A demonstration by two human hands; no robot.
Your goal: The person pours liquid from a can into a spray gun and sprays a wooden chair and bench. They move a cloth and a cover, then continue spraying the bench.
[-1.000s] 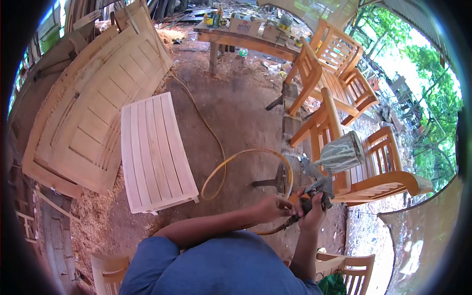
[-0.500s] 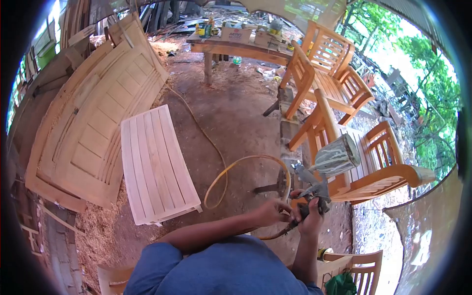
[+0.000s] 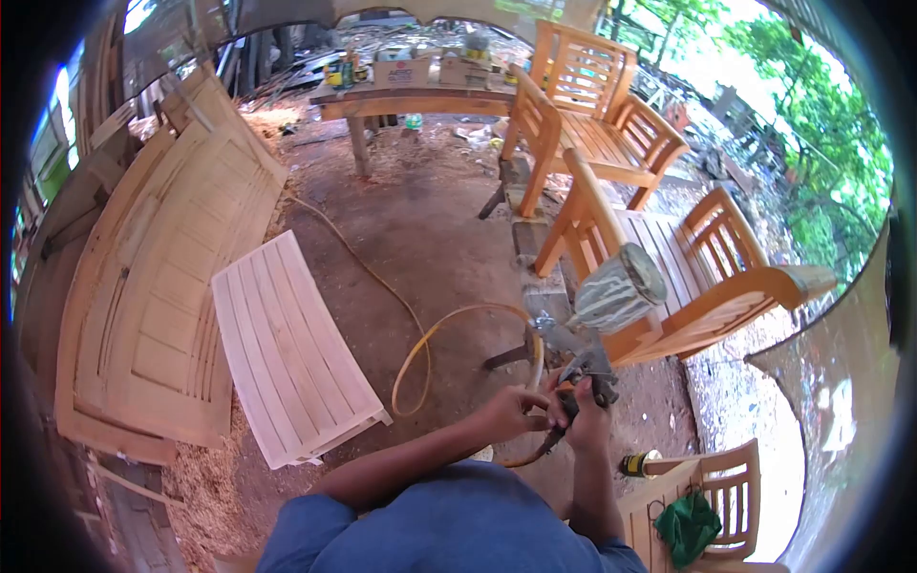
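Both hands are busy at the spray gun [image 3: 592, 366] here, and my read is that the step in hand is sorting something at the handle end rather than spraying: no mist shows, and the nozzle doesn't look lined up on anything in particular. The gun is up in front of the body, over the dirt floor [image 3: 382, 234], with the streaky paint cup [image 3: 619, 291] on its far side. The right hand [image 3: 589, 420] has its fingers wrapped and clamped on the handle, so that's clearly the one carrying the weight. The left hand [image 3: 516, 413] comes in from the side with its fingers curled and the tips right at the lower handle, next to the right hand's fingers (can't tell whether they're pinching something or just resting there, it's too small and dark). The yellow hose [image 3: 480, 307] loops off to the left of the gun, and there looks to be plenty of slack in it. As for what the next move calls for, I'd say a steady right grip, small finger work from the left, and some care with that cup, since in this view it overlaps the near armchair [image 3: 726, 307] and I can't judge the gap. The pale slatted top [image 3: 291, 353] sits well apart from the gun, over to the left, with neither hand on it.
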